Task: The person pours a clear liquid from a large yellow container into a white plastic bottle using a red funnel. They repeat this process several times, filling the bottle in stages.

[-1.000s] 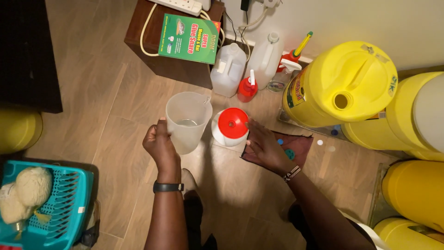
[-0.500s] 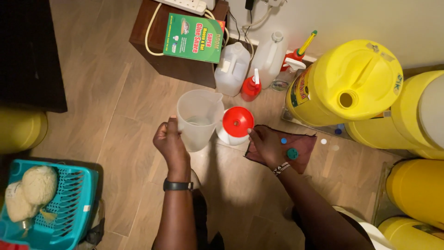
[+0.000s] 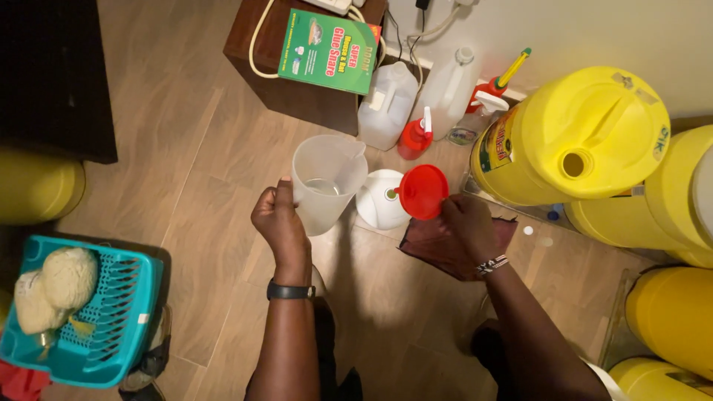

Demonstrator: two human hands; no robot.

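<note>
One clear plastic jug, nearly empty, clenched in left hand; one red funnel pinched by right hand beside white bottle.

The wood-look floor carries a dark red cloth and a white jug near its middle, two clear jugs and a red spray bottle by the far wall, yellow drums along the right edge, and a teal basket at the near left corner.
</note>
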